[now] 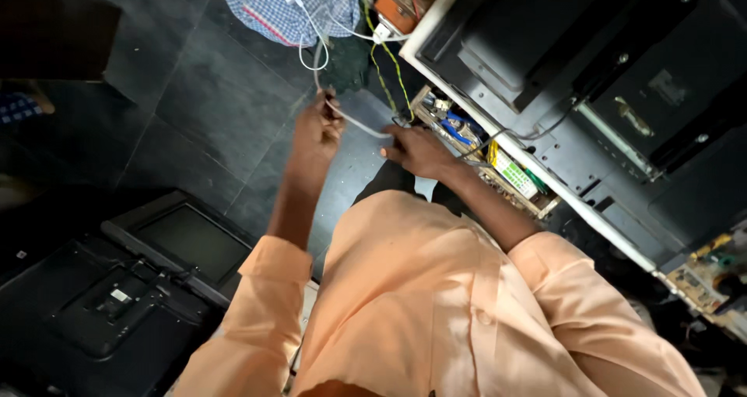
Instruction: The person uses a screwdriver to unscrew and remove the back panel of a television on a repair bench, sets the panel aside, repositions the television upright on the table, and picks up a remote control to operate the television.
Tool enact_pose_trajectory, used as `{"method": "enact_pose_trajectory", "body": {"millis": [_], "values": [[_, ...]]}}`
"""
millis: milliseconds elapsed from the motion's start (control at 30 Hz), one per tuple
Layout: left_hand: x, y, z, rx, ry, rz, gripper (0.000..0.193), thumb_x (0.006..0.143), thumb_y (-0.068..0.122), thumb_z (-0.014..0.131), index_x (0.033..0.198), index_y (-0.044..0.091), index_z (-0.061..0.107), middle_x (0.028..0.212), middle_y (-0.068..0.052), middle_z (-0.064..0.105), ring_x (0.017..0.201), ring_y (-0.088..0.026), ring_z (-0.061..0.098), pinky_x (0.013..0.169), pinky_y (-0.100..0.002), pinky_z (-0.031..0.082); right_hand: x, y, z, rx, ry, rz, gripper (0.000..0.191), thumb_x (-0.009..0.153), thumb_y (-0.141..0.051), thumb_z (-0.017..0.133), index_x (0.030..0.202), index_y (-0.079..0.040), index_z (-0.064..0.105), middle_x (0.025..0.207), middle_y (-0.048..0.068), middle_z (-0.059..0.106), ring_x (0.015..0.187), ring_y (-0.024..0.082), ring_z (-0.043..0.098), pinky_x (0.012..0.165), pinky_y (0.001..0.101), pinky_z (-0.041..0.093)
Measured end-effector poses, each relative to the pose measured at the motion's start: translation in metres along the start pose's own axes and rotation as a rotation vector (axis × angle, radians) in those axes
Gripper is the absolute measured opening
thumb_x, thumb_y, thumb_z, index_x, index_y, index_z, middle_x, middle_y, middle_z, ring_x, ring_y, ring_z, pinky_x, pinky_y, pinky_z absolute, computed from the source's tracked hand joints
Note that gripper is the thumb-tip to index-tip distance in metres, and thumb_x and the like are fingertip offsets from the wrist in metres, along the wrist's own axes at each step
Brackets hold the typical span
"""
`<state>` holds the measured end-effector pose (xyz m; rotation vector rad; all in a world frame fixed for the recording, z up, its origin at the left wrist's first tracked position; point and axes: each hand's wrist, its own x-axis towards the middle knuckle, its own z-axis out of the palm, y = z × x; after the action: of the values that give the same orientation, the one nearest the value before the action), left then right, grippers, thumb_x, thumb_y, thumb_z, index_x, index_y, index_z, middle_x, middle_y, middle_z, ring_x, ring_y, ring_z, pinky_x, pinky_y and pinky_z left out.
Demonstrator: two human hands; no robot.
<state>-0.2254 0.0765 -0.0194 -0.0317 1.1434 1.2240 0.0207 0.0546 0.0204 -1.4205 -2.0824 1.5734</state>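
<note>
At the far left, black monitors [117,288] lie on the dark floor [194,94]. Our left hand [317,129] is closed around a white cable [354,122], which runs rightward to our right hand [420,152], pinching its other end. The hands sit near each other, and the cable stretches between them beside the circuit board [498,167].

Smooth grey plastic-sheathed cable [354,122]; matt peach cloth shirt [436,296]; dark, faintly glossy stone floor [194,94]; matt black plastic screen backs [117,304]; checked cloth [268,4].
</note>
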Motion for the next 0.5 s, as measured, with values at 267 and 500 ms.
{"method": "enact_pose_trajectory", "body": {"millis": [267,500], "values": [[-0.032,0.081,0.003,0.875,0.01,0.111,0.03,0.105,0.027,0.06,0.106,-0.001,0.072,0.068,-0.003,0.061,0.054,-0.012,0.052,0.051,-0.028,0.041,0.005,-0.025,-0.008,0.156,0.37,-0.233,0.019,0.1,-0.01,0.067,0.117,-0.002,0.07,0.111,0.016,0.071,0.099,0.032,0.071,0.087,0.042,0.055],[-0.054,0.074,0.056,1.378,-0.041,0.198,0.044,0.104,0.038,0.049,0.107,-0.001,0.069,0.071,-0.01,0.069,0.056,-0.017,0.062,0.053,-0.033,0.05,-0.055,-0.132,-0.04,0.138,-0.187,-0.402,0.05,0.087,-0.006,0.075,0.135,-0.006,0.061,0.129,0.015,0.054,0.115,0.03,0.06,0.093,0.0397,0.053]]}}
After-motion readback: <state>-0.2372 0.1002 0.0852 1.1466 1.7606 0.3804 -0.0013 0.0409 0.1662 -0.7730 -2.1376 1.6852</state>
